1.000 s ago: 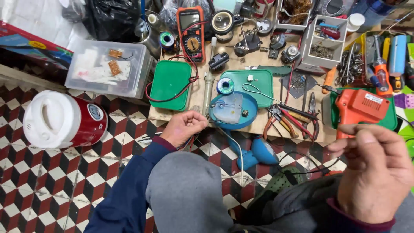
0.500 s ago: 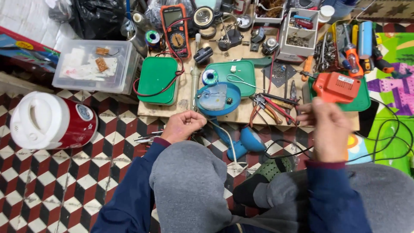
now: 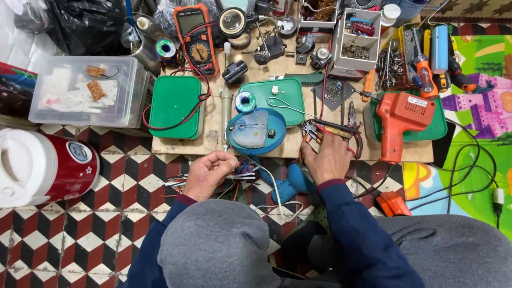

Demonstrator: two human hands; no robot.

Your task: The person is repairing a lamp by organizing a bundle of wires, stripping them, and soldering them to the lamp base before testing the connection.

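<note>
while the person sits cross-legged on the chequered floor (image 3: 58,234), the head view shows work only partly begun. left hand (image 3: 209,175) is curled shut around a bundle of coloured wires (image 3: 242,172), held just off the near edge of the wooden desk (image 3: 213,140), at about 6 o'clock from the blue round dish (image 3: 256,130). right hand (image 3: 329,159) lies palm down, fingers loosely spread, fingertips on the red-handled pliers (image 3: 335,129); whether it has gripped them cannot be told. nothing looks cut or joined yet. the orange heat gun (image 3: 401,118) rests at 3 o'clock of the pliers, untouched. the multimeter (image 3: 196,37) sits at 12 o'clock.

against the earlier frame: right hand, then raised in the air near the heat gun, has come down onto the pliers; left hand stays by the wires.
</note>
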